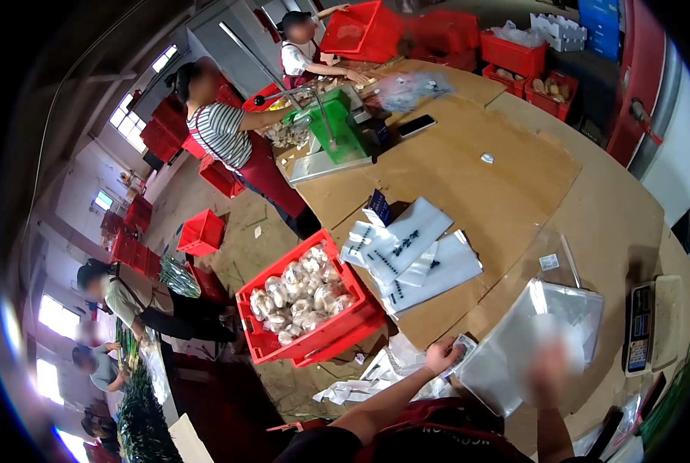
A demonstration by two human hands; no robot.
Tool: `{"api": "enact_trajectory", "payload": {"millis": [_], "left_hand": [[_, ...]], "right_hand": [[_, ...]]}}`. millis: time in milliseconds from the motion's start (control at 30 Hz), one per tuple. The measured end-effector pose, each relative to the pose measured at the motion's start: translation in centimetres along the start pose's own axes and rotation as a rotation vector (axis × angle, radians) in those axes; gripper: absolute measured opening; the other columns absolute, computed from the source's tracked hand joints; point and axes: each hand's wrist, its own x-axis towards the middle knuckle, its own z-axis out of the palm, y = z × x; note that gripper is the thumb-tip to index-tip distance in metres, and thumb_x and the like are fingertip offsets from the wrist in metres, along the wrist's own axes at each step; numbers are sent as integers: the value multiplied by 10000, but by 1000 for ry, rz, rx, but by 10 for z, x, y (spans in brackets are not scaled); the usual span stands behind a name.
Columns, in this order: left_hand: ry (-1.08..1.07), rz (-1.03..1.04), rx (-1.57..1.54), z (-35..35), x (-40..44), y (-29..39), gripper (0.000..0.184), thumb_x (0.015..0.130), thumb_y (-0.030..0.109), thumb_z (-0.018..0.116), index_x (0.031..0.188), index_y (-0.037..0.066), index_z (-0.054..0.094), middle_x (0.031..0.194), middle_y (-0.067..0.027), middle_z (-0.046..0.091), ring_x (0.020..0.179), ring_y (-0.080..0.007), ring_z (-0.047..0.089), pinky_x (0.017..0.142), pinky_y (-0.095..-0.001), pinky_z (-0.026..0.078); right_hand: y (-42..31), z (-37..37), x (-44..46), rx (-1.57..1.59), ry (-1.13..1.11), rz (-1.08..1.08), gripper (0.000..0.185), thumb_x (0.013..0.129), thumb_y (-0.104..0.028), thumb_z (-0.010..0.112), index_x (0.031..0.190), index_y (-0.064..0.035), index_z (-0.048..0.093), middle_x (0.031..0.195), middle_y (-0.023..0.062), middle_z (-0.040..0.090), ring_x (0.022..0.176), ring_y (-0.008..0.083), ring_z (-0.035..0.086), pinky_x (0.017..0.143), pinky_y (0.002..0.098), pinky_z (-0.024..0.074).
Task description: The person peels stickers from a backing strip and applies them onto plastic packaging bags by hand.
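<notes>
At the table's near edge my left hand (442, 356) has its fingers closed at a small stack of printed labels (462, 352); how they grip it is partly hidden. My right hand (549, 372) is smeared over a pile of clear plastic bags (499, 363), so its fingers cannot be made out. Just beyond the pile lies a clear bag with a white label (548, 262). Printed plastic bags (418, 243) are spread farther up the cardboard-covered table (507, 177).
Left of the table, a red crate (306, 351) holds several bagged pale items (302, 289). A scale (638, 328) stands at right, a green-and-metal machine (337, 127) at the far side, with a phone (416, 126) nearby. Other people (225, 131) work around the room.
</notes>
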Motion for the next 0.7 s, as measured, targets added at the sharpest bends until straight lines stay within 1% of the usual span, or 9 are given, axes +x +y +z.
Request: {"api": "enact_trajectory", "payload": {"millis": [67, 133, 200, 333, 367, 467, 500, 533, 700], "left_hand": [[27, 3, 31, 2, 0, -2, 258, 765, 281, 557, 694, 42, 489, 543, -147, 494, 483, -280, 495, 469, -363, 389], [0, -109, 10, 4, 0, -2, 275, 762, 284, 557, 667, 37, 481, 521, -148, 480, 470, -278, 485, 461, -367, 382], [49, -86, 26, 4, 1, 5, 288, 760, 282, 556, 649, 30, 470, 506, -148, 467, 459, -274, 474, 453, -366, 375], [124, -23, 106, 7, 4, 4, 292, 749, 289, 564, 659, 27, 470, 524, -150, 476, 475, -272, 471, 468, -361, 377], [123, -51, 126, 8, 4, 3, 290, 744, 289, 570, 664, 28, 471, 522, -138, 473, 476, -264, 458, 477, -362, 380], [154, -93, 76, 6, -6, 12, 296, 758, 294, 561, 688, 18, 478, 559, -132, 477, 504, -230, 460, 496, -356, 383], [139, -149, 31, 1, -17, 26, 292, 771, 280, 554, 696, 8, 479, 582, -137, 483, 522, -204, 462, 502, -345, 383], [141, -156, 129, -1, -24, 0, 264, 776, 248, 560, 709, 3, 487, 584, -117, 491, 529, -181, 453, 502, -327, 380], [201, -157, 103, -40, -109, 5, 237, 755, 232, 573, 790, 2, 527, 631, -132, 535, 591, -168, 525, 548, -325, 420]], "right_hand": [[4, 1, -5, 17, -3, 18, 418, 688, -168, 581, 1089, -72, 512, 1245, 142, 407, 1176, 346, 331, 981, 486, 214], [7, 3, -9, 36, -6, 39, 420, 686, -174, 580, 1090, -80, 513, 1255, 137, 399, 1187, 344, 319, 988, 486, 201], [10, 4, -13, 56, 1, 60, 421, 684, -179, 580, 1090, -88, 514, 1266, 132, 392, 1198, 342, 307, 995, 486, 189], [15, 9, -23, 108, 30, 95, 424, 680, -190, 580, 1091, -105, 516, 1287, 122, 377, 1219, 338, 284, 1009, 486, 164], [16, 11, -25, 153, 65, 108, 406, 643, -205, 598, 1041, -148, 534, 1311, 80, 353, 1239, 314, 244, 1010, 473, 138], [20, 10, -27, 177, 107, 95, 377, 645, -214, 601, 1009, -139, 539, 1305, 78, 362, 1233, 307, 259, 1005, 474, 152], [23, 14, -28, 184, 153, 77, 350, 645, -217, 603, 980, -138, 543, 1302, 72, 364, 1229, 297, 268, 1004, 464, 160], [26, 17, -32, 194, 162, 85, 350, 645, -217, 603, 980, -138, 543, 1302, 72, 364, 1229, 297, 268, 1004, 464, 160], [38, 14, -36, 279, 215, 13, 276, 648, -192, 610, 908, -118, 553, 1277, 83, 390, 1201, 296, 303, 989, 451, 204]]}}
